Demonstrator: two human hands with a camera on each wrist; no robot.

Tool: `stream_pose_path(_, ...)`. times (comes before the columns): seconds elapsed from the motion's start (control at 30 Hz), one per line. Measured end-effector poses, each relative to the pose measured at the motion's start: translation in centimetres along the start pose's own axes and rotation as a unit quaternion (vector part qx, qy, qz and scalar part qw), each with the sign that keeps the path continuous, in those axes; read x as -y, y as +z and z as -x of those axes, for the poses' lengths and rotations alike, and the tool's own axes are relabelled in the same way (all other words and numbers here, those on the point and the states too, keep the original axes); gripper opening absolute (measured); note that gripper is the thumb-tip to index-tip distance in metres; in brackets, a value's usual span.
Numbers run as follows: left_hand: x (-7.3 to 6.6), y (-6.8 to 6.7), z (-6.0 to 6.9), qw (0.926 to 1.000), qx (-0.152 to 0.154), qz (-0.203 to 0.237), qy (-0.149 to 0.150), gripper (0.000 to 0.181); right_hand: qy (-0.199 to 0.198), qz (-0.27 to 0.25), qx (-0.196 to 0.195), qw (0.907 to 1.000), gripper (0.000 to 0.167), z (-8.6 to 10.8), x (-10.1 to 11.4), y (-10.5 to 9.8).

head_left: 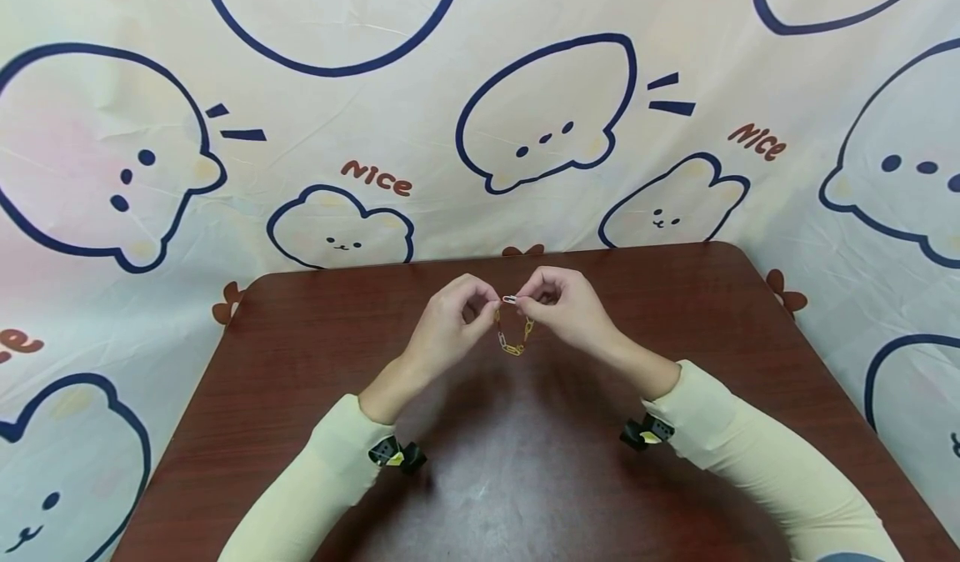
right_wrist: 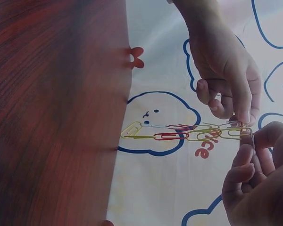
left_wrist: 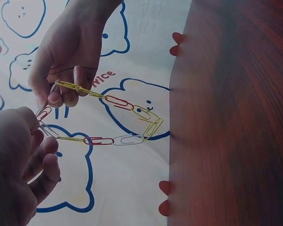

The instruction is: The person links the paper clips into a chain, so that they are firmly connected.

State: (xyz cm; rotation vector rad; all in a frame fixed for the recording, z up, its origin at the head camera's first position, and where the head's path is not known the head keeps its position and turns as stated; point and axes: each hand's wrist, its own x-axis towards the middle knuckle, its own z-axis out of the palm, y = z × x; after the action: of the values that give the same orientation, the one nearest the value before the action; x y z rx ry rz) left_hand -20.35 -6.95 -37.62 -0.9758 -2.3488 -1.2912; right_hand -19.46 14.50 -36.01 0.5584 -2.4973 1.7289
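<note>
A chain of linked paper clips (head_left: 513,349) in yellow, red and white hangs in a loop between both hands above the table. My left hand (head_left: 454,320) pinches one end of it, where a red paper clip (left_wrist: 45,113) shows at the fingertips. My right hand (head_left: 566,308) pinches a white paper clip (head_left: 509,299), which bridges the small gap between the hands. In the left wrist view a yellow paper clip (left_wrist: 68,85) hangs from the right hand's end. Fingertips partly hide both ends, so whether the white clip hooks the red one cannot be told.
A dark red-brown wooden table (head_left: 300,395) lies under the hands. Behind it and at both sides hangs a pale cloth (head_left: 435,220) printed with blue-outlined cartoon animals. Small camera mounts (head_left: 396,454) sit at both sleeve cuffs.
</note>
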Motion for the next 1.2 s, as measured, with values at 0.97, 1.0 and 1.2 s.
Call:
stream_pose_path(0.97,0.4,-0.6,0.4,0.9994,-0.02,0.002,-0.028,0.006,0.038,0.053,0.068,0.9955,0.013,0.5,-1.4,-3.0)
stream_pose_path(1.0,0.4,-0.6,0.4,0.9994,-0.018,0.001,-0.03,0.006,0.036,0.062,0.067,0.9952,0.012,0.6,-1.5,-3.1)
stream_pose_path(1.2,0.3,-0.6,0.5,0.999,-0.01,-0.002,-0.042,0.007,0.025,0.102,0.049,0.9933,0.007,0.7,-1.8,-3.5)
